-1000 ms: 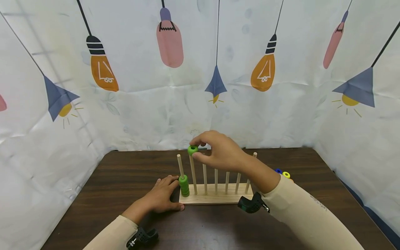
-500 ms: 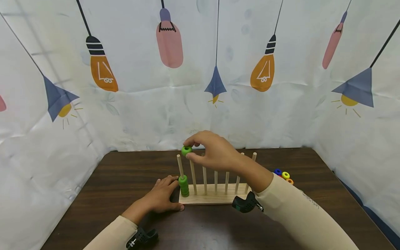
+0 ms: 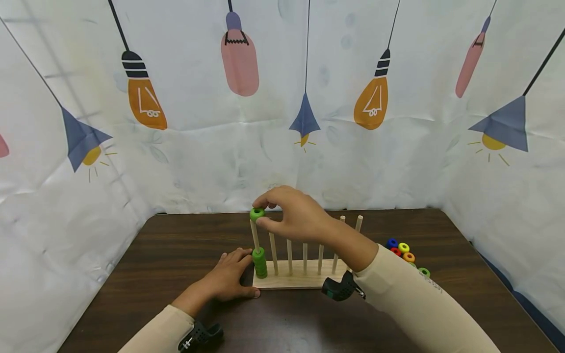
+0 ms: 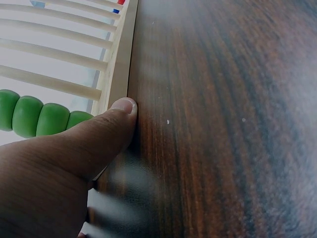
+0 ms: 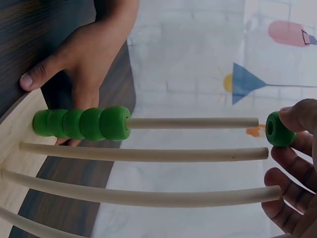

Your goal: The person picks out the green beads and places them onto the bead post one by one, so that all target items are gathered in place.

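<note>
My right hand [image 3: 302, 218] pinches a green bead [image 3: 257, 214] between thumb and fingers. In the right wrist view this bead [image 5: 280, 130] is just off the tip of the end peg [image 5: 198, 123], nearly in line with it, a small gap between. Several green beads [image 3: 260, 264] are stacked low on that leftmost peg of a wooden peg rack [image 3: 300, 281]. Beside the rack's left end rests my left hand [image 3: 227, 277], fingers spread; its thumb [image 4: 124, 106] touches the front edge of the base in the left wrist view.
Several upright pegs [image 3: 305, 257] without beads stand to the right along the base. Loose beads in blue, yellow [image 3: 403, 247], red, orange and green lie on the dark wooden table [image 3: 176, 245] at the right, partly behind the right sleeve. A patterned curtain [image 3: 198, 162] hangs behind.
My right hand has moved left with the green bead, from above the second peg to the tip of the leftmost one. More loose beads show at the right. The left hand stays still.
</note>
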Available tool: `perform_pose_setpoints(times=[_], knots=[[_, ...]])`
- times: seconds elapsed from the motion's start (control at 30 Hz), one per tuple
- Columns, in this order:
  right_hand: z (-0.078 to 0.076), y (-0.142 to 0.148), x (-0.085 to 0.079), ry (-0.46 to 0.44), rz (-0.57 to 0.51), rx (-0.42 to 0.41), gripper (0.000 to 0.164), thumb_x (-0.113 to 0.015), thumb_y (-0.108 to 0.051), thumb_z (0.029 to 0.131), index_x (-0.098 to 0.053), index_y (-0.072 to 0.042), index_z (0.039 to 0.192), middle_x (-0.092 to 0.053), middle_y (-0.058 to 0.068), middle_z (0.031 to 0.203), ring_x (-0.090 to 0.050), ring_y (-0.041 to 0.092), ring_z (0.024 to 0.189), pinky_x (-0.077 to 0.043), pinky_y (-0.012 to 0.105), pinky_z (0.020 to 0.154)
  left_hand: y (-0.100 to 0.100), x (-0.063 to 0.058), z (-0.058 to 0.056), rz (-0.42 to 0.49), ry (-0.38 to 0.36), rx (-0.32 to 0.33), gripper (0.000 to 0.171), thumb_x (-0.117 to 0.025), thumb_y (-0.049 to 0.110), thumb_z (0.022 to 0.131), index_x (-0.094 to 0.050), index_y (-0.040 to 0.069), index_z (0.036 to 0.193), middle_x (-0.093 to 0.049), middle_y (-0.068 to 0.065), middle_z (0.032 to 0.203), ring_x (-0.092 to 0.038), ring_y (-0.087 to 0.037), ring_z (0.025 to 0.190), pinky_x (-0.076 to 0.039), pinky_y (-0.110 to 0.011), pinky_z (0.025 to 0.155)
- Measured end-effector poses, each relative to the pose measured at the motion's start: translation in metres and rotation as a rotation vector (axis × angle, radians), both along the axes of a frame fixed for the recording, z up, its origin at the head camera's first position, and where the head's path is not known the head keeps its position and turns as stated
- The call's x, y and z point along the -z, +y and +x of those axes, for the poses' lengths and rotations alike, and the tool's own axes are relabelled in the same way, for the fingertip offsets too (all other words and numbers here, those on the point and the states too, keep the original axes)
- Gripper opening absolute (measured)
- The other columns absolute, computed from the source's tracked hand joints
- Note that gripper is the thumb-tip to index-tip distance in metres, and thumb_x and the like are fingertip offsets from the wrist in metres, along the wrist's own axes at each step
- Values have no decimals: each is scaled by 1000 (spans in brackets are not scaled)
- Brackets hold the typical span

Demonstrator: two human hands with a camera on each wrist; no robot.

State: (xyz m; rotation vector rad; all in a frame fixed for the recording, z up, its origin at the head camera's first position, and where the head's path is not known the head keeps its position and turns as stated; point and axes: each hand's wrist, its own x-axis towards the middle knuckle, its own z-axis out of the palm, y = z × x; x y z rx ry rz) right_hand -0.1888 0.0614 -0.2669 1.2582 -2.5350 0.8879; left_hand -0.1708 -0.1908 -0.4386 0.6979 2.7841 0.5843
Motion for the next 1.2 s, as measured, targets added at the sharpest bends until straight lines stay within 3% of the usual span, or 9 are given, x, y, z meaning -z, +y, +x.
perform_pose_setpoints(times=[0.2,0.4,0.73,1.2], knots=[[-1,-4,1,-4,15,-1,26,-73,-25,98,-72,-18,123,-67,-8,119,-60,10,108,-52,30,91,-1,1,0,36,-3,7,90,-81,63,79,-52,11,147,-34,-21,159,-22,-52,148,-12,-75,113],[-1,-9,3,-8,31,2,27,-73,-25,98,-71,-18,124,-67,-8,119,-60,11,108,-51,28,90,-4,11,-3,56,8,9,94,-76,72,77,-52,13,147,-33,-19,160,-21,-49,149,-11,-75,113],[-1,-11,3,-16,98,22,30,-71,-31,99,-70,-20,127,-67,-5,123,-59,11,113,-51,29,90,1,-3,1,0,-3,2,87,-82,60,81,-52,11,147,-33,-19,159,-23,-49,148,-13,-74,114],[2,14,-5,-19,136,107,28,-72,-34,98,-70,-23,125,-65,-9,122,-58,9,114,-52,34,90,1,-2,1,-12,18,0,85,-82,60,81,-53,15,147,-35,-16,159,-28,-46,147,-14,-73,114]])
